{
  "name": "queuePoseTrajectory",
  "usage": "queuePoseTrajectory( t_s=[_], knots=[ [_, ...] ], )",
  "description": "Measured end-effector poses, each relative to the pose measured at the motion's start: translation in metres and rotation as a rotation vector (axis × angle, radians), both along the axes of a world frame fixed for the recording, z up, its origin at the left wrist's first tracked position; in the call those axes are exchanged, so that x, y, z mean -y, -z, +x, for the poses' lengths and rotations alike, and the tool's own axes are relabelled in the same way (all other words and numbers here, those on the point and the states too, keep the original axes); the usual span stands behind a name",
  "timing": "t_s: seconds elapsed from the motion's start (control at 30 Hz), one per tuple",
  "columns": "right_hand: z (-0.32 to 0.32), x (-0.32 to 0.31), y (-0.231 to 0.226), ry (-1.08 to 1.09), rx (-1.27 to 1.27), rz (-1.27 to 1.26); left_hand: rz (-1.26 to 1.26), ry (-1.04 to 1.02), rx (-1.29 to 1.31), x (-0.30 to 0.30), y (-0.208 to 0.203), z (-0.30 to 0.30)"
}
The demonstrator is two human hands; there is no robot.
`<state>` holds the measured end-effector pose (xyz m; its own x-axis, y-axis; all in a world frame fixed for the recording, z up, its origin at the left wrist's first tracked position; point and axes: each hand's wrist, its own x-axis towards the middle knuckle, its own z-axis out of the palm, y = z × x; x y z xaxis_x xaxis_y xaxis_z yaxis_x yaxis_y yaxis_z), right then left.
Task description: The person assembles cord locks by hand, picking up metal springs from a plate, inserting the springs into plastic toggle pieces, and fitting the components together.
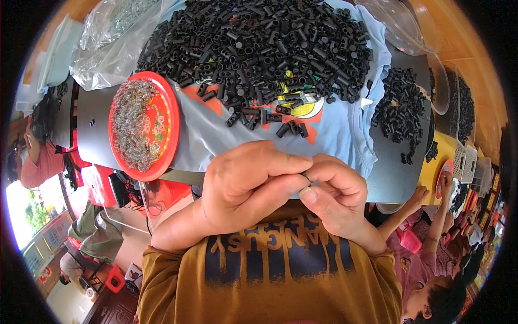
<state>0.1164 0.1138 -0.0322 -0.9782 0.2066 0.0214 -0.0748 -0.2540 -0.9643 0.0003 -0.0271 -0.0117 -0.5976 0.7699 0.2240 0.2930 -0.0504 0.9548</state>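
In front of my chest, my left hand (253, 186) and my right hand (339, 198) meet fingertip to fingertip. Both are closed in a pinch around a small black plastic piece (305, 176), mostly hidden by the fingers. Beyond them a big heap of black tubular plastic pieces (259, 48) lies on a light blue printed cloth (199, 132). Left of my hands is a red plate (172, 116) holding a mound of small silvery metal springs (131, 124).
A clear plastic bag (105, 54) of springs lies at the far left. Joined black pieces (400, 110) are piled on the dark tabletop (396, 178) at right. Another person's hand (415, 200) rests by the yellow surface. A red stool (115, 278) stands on the floor at left.
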Motion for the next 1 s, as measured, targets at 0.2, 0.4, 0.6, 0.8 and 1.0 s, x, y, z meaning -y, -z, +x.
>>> queuePoseTrajectory(
  t_s=[0.2,0.4,0.6,0.8,1.0],
  knots=[
    [-0.001,0.001,0.0,-0.006,0.026,-0.035,-0.029,-0.017,-0.126,0.003,-0.002,-0.001],
    [-0.002,0.0,-0.001,-0.04,0.018,-0.025,0.002,0.057,-0.191,0.002,-0.001,-0.007],
    [0.0,0.002,0.006,-0.052,0.01,-0.065,0.008,0.057,-0.306,0.006,0.007,-0.006],
    [-0.001,0.003,0.0,-0.058,0.104,-0.219,-0.046,0.122,-0.402,0.007,-0.002,-0.008],
    [-0.004,0.001,-0.001,-0.108,0.043,-0.165,-0.067,0.034,-0.623,0.009,0.009,-0.004]
  ],
)
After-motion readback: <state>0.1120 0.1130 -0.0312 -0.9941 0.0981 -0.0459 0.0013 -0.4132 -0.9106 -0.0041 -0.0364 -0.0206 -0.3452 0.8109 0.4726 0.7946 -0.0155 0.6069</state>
